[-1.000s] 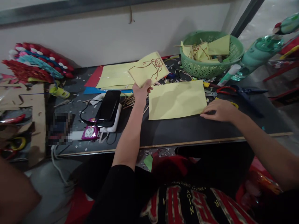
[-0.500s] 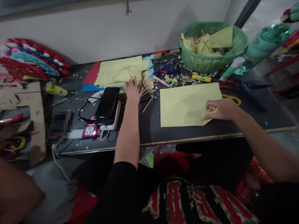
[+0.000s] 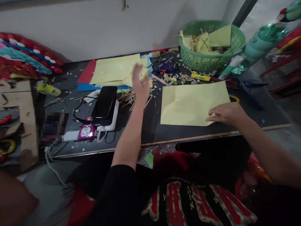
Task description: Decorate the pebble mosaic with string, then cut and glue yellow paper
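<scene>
A plain yellow sheet point(image 3: 188, 103) lies flat right of center in the frame, on a dark table point(image 3: 164, 134). The person's right hand point(image 3: 221, 114) is at its lower right corner, thumb and forefinger slightly apart; whether they grip the paper cannot be told. Just left of the sheet, near the middle of the frame, the left hand point(image 3: 141, 82) is raised with fingers spread wide, slightly blurred. Partly hidden behind it is a yellow piece with a line drawing point(image 3: 127, 80), beside a stack of yellow sheets point(image 3: 113, 67). Thin wooden sticks point(image 3: 128, 97) lie under and beside that hand. Left of them, a black phone point(image 3: 104, 103) rests on a white block point(image 3: 113, 120).

Above the plain sheet are small scraps point(image 3: 175, 79), a blue glue gun point(image 3: 164, 67) and a yellow-handled tool point(image 3: 200, 77). At the upper right, a green basket point(image 3: 202, 63) holds more yellow paper, with a teal bottle point(image 3: 257, 44) beside it. A cut cardboard frame point(image 3: 27, 114) fills the far left edge.
</scene>
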The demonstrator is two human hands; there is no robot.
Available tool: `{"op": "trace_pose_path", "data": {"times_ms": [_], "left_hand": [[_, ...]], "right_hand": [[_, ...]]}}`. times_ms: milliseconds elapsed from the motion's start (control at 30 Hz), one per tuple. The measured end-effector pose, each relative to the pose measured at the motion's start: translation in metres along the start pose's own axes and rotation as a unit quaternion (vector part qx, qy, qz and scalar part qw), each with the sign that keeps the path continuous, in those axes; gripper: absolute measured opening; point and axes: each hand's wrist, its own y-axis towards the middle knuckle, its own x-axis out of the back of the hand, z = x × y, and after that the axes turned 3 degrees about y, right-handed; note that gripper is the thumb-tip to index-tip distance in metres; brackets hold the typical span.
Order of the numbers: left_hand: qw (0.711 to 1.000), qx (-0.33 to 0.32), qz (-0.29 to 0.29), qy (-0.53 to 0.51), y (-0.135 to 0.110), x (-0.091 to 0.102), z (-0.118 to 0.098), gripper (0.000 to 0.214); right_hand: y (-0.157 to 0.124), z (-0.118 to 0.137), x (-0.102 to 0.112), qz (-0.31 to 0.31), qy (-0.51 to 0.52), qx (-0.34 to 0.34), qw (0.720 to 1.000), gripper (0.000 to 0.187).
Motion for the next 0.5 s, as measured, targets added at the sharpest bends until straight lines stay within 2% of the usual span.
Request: {"op": "trace_pose_path", "data": {"times_ms": [33,100,133,200,267,333,433,467,500], "left_hand": [[0.991,-0.072,0.108,0.020,-0.005,-0.004,-0.007,0.051],[0.940,-0.177,0.281,0.079,-0.016,-0.012,-0.023,0.058],[0.911,-0.206,0.341,0.103,-0.021,-0.016,-0.030,0.061],[0.878,-0.228,0.403,0.121,-0.030,-0.023,-0.043,0.067],[0.878,-0.223,0.409,0.106,-0.037,-0.027,-0.049,0.075],[0.888,-0.222,0.395,0.082,-0.041,-0.030,-0.050,0.084],[0.903,-0.215,0.369,0.054,-0.042,-0.032,-0.042,0.093],[0.909,-0.206,0.358,0.048,-0.042,-0.033,-0.038,0.093],[0.916,-0.195,0.347,0.044,-0.041,-0.035,-0.033,0.090]], "right_hand": [[0.001,0.003,0.004,-0.033,-0.020,0.033,0.999,0.051],[0.007,0.011,0.014,-0.102,-0.059,0.107,0.987,0.045],[0.010,0.015,0.020,-0.139,-0.078,0.145,0.977,0.045],[0.018,0.026,0.032,-0.223,-0.100,0.221,0.944,0.046],[0.028,0.042,0.043,-0.301,-0.097,0.291,0.903,0.045],[0.039,0.060,0.053,-0.351,-0.086,0.343,0.867,0.041],[0.053,0.076,0.053,-0.425,-0.087,0.396,0.809,0.041],[0.056,0.076,0.048,-0.440,-0.076,0.364,0.818,0.038],[0.057,0.073,0.040,-0.445,-0.033,0.284,0.849,0.032]]}}
